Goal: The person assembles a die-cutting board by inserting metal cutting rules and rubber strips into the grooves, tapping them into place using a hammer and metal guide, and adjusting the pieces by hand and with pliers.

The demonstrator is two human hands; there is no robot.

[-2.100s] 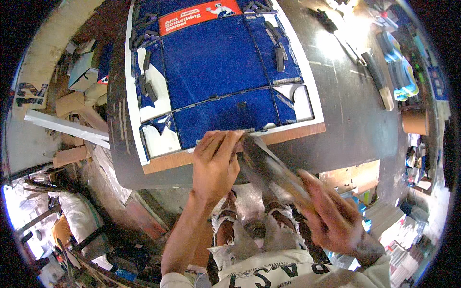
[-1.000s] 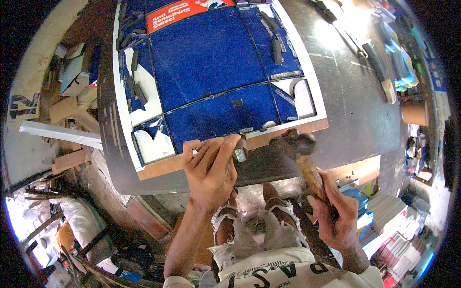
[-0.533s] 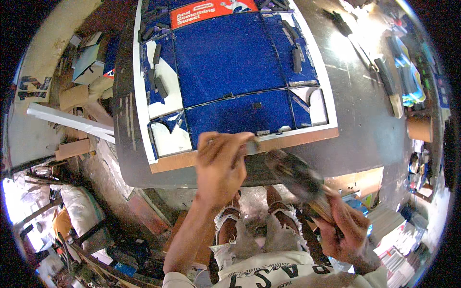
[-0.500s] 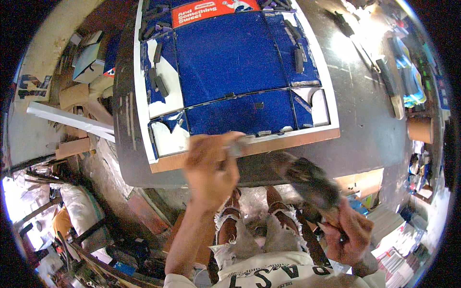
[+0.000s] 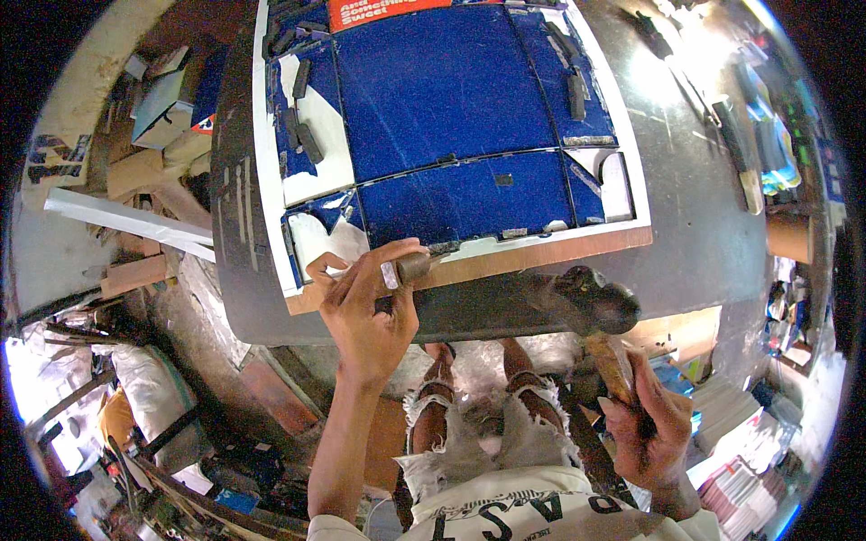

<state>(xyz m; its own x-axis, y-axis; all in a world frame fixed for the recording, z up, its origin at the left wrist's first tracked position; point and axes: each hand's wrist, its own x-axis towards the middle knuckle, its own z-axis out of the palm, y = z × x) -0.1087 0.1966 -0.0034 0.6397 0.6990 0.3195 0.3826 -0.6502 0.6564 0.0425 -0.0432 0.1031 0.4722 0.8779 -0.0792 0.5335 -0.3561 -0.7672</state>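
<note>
A: Hands first?
B: Left hand (image 5: 368, 302) pinches a short metal piece (image 5: 413, 267) between thumb and fingers, other fingers bent. Right hand (image 5: 648, 419) closes around a hammer (image 5: 609, 365) by its wooden handle.
A: Where is the metal piece?
B: At the near edge of the board (image 5: 442, 90), left of the middle, its bright end toward the palm. Whether its far end touches, I cannot tell.
A: And the hammer head?
B: Dark, well apart from the metal piece, to its right, showing against the front edge of the worktop (image 5: 695, 234).
A: The board itself?
B: Lies flat on the worktop. Blue panels, white rim, brown near side, white patches at both near corners. Dark strips (image 5: 308, 142) lie along its left and right sides. Red panel (image 5: 397, 11) at the far end.
A: Farther out?
B: Long white bar (image 5: 126, 223) to the left; pale sack (image 5: 152, 415) lower left; stacked papers (image 5: 726, 419) lower right.
</note>
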